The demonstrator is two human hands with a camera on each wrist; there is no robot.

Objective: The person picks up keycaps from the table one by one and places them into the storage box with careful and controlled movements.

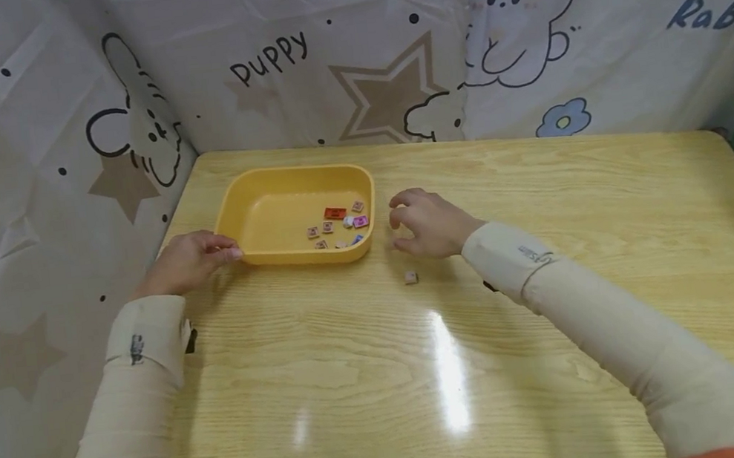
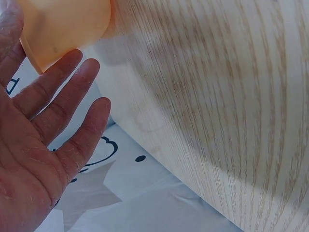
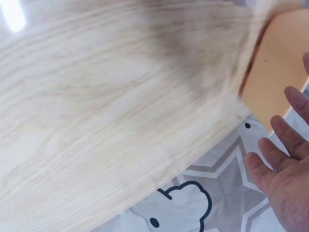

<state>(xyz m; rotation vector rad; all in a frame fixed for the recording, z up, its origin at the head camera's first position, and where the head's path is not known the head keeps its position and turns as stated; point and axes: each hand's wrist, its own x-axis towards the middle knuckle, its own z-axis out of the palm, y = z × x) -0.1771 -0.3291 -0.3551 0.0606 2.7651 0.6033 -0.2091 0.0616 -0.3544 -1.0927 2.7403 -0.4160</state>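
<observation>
A yellow plastic tray (image 1: 276,257) sits on the table with small pieces lying in its right half. Among them are a red block (image 1: 335,213), a pink one (image 1: 361,221), a white one (image 1: 348,222) and several small beige ones. My left hand (image 1: 189,261) pinches the tray's front left corner between thumb and fingers; its other fingers (image 2: 79,140) extend below the rim in the left wrist view. Just right of the tray, my right hand (image 1: 435,222) hovers with parted, slightly bent fingers (image 3: 263,174), holding nothing visible. A small beige block (image 1: 411,277) lies on the table below that hand.
The wood-grain table (image 1: 329,382) spreads in front and to the right. Printed cloth (image 1: 287,110) hangs along its back edge and left side. Bright light reflects off the tabletop near the middle.
</observation>
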